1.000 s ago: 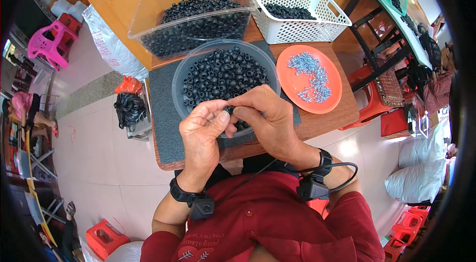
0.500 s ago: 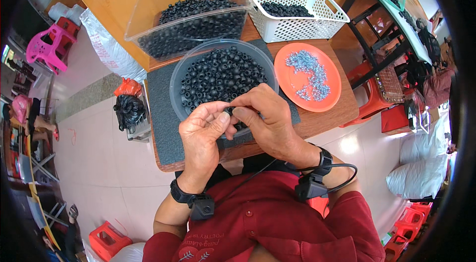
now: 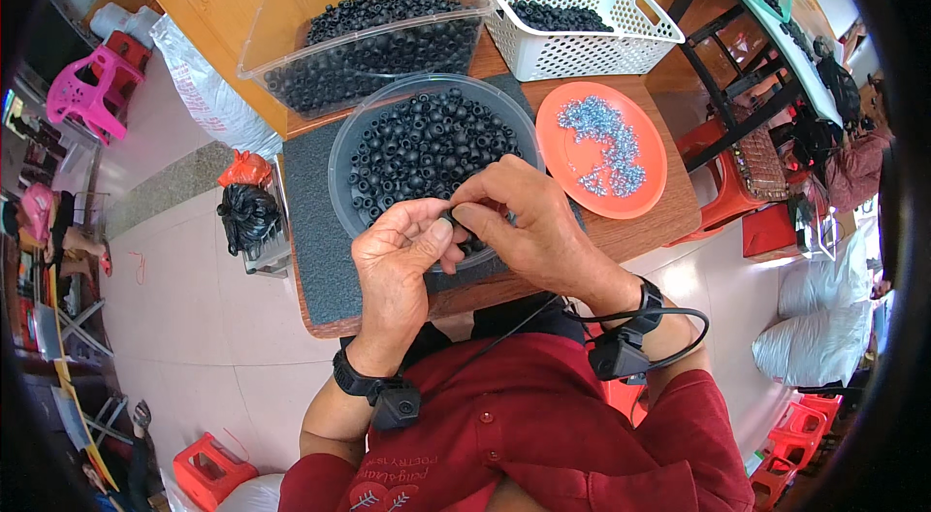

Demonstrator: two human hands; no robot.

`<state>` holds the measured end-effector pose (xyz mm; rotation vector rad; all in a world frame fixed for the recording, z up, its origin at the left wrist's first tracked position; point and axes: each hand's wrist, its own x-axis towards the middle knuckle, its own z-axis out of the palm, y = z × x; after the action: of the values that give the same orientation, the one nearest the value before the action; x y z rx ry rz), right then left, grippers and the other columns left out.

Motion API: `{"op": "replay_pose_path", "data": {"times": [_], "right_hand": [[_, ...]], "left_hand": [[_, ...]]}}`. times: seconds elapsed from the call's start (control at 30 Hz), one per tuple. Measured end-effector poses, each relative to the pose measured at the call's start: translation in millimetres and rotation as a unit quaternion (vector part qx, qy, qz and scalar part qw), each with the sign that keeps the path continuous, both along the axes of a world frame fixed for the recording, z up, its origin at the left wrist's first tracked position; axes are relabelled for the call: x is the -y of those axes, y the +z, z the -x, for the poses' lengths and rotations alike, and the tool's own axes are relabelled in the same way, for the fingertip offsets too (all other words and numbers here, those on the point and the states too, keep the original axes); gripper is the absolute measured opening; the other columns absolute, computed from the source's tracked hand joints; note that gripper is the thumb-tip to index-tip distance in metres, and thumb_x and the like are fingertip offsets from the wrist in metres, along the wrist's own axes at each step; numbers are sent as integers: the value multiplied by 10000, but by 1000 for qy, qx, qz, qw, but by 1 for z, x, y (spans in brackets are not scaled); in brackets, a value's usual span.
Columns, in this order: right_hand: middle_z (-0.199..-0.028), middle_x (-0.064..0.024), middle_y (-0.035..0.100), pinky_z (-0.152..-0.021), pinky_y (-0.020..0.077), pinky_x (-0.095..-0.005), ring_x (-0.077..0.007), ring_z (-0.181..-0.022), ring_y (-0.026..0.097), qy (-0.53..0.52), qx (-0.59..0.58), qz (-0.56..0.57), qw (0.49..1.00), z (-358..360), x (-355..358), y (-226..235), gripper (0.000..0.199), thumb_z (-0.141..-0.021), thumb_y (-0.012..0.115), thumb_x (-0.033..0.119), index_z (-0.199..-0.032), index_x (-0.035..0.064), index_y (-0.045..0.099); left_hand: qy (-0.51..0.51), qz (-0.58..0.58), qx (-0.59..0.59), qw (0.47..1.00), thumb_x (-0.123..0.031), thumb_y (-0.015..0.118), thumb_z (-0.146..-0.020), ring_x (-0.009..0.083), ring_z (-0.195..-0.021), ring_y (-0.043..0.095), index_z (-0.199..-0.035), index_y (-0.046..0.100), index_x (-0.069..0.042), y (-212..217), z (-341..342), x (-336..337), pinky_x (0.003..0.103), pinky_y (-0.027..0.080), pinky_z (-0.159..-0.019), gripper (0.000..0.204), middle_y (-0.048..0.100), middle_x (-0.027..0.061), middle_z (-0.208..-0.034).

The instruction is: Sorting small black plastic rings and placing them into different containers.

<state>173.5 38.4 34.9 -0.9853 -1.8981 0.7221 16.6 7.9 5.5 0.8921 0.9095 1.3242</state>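
Over the near rim of a round clear tub (image 3: 341,207), my left hand (image 3: 400,255) and my right hand (image 3: 531,233) meet fingertip to fingertip. My left thumb and forefinger pinch a small black hollow plastic piece (image 3: 449,215), mostly covered by the fingers. The right thumb and forefinger are closed against the same piece; whether they also hold something tiny is hidden. Many similar black pieces (image 3: 432,148) fill the tub. To its right lies an orange plate (image 3: 572,168) with small shiny silvery-blue parts (image 3: 621,158) spread on it.
Behind the tub stand a clear box (image 3: 291,76) of black pieces and a white perforated basket (image 3: 572,56) holding more. A dark grey mat (image 3: 310,182) covers part of the wooden table (image 3: 674,187). Black bags (image 3: 249,216) hang at the left, and a red stool (image 3: 718,173) is to the right.
My right hand and wrist have shifted slightly right and up, its fingers now covering more of the black piece. The left hand stays nearly in place.
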Motion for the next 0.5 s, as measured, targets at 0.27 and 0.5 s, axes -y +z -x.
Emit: {"op": "replay_pose_path", "data": {"times": [0.27,0.5], "right_hand": [[-751,-100,613,-649,443,-387,-294,-740,553,-1,-16,-4,1000,2,-5,-9,42,-775,616,8,-815,22,615],[-735,-85,579,-624,422,-374,-287,-704,513,-35,16,-107,994,5,-4,-13,84,-737,640,-1,-805,39,610]], "left_hand": [[-11,25,18,999,-63,629,-879,125,-646,613,-1041,611,51,-2,1,-3,233,485,-558,199,671,116,-822],[-36,63,79,994,-52,612,-887,138,-618,618,-1030,608,58,0,4,-4,246,486,-530,180,672,132,-806]]}}
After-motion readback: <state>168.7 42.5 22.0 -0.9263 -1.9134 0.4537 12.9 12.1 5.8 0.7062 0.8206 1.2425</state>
